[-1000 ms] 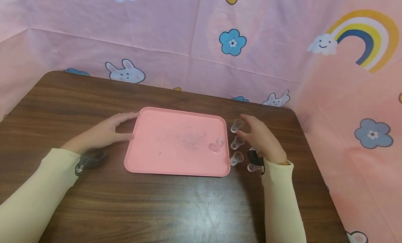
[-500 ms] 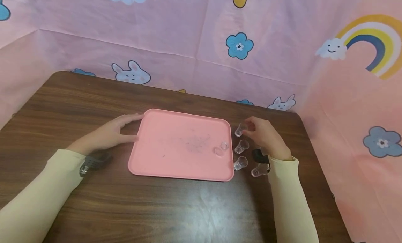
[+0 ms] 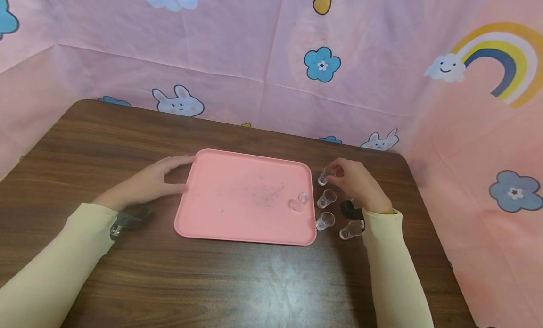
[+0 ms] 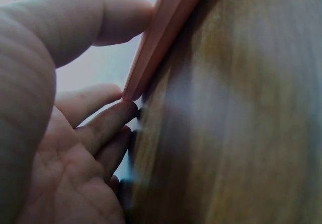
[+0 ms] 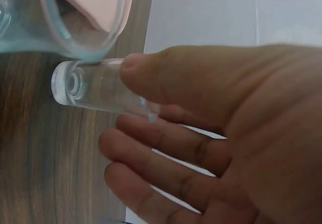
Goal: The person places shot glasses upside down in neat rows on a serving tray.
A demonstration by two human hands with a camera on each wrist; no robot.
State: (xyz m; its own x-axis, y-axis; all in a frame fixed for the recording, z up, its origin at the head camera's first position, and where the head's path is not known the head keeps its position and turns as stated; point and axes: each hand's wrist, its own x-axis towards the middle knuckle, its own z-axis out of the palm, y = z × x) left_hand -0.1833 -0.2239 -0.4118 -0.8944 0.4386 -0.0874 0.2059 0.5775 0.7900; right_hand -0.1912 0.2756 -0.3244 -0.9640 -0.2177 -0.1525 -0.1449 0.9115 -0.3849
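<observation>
My right hand (image 3: 358, 184) pinches the rim end of a small clear shot glass (image 3: 323, 179) between thumb and fingers. In the right wrist view this shot glass (image 5: 98, 85) has its thick base on the wooden table. My left hand (image 3: 148, 181) touches the left edge of a pink tray (image 3: 229, 177) with fairly straight thumb and fingers. The left wrist view shows the thumb and fingertips against the tray's rim (image 4: 163, 30). A clear glass (image 3: 295, 205) stands near the tray's right side and looks upside down.
Two shot glasses, a middle one (image 3: 326, 199) and a nearer one (image 3: 325, 221), stand upright along the tray's right side. Another shot glass (image 3: 350, 229) stands by my right wrist, which partly hides one more. A patterned pink cloth (image 3: 237, 59) hangs behind the table (image 3: 191, 281).
My right hand has come down to the farthest shot glass, and its thumb and fingers have closed on the rim. The left hand stays at the tray's edge. The head view has shifted slightly.
</observation>
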